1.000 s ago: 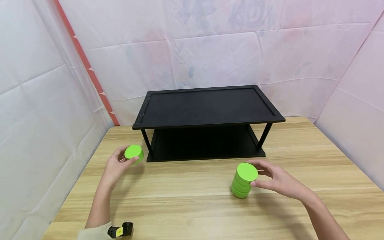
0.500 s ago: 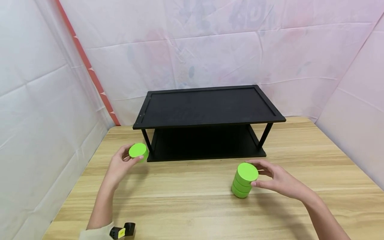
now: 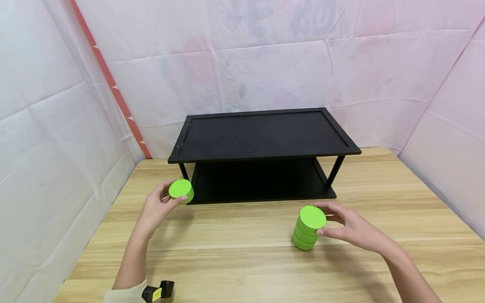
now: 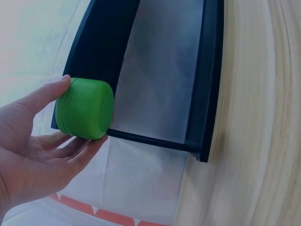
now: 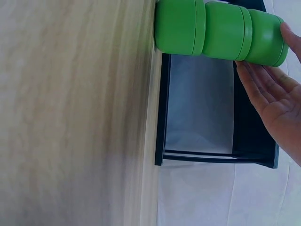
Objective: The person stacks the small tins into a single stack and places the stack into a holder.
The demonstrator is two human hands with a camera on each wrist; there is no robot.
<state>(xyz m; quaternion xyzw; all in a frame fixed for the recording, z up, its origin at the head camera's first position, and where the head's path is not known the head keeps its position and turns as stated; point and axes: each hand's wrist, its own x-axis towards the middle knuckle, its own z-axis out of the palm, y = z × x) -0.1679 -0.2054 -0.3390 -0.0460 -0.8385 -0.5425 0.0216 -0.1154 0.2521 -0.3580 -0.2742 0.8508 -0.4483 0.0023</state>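
Note:
My left hand [image 3: 159, 206] pinches a round green lidded jar [image 3: 181, 189] between thumb and fingers. It is held up off the table, in front of the left end of the black two-tier rack [image 3: 265, 134]. In the left wrist view the jar [image 4: 87, 108] shows a lid seam near the thumb. On the right, three matching green jars stand in an upright stack [image 3: 307, 229] on the table. My right hand [image 3: 352, 227] grips the top jar [image 5: 265, 37] of that stack, thumb on one side and fingers on the other.
The rack stands on a light wood table [image 3: 242, 261], near its back edge. White sheeting [image 3: 265, 63] rises behind and on both sides, with a red stripe [image 3: 110, 80] at the back left. A black camera band [image 3: 157, 291] sits at the left wrist.
My left hand has carried its jar to the right and slightly farther away, so it now overlaps the rack's left front corner. The right hand and the stack have stayed put.

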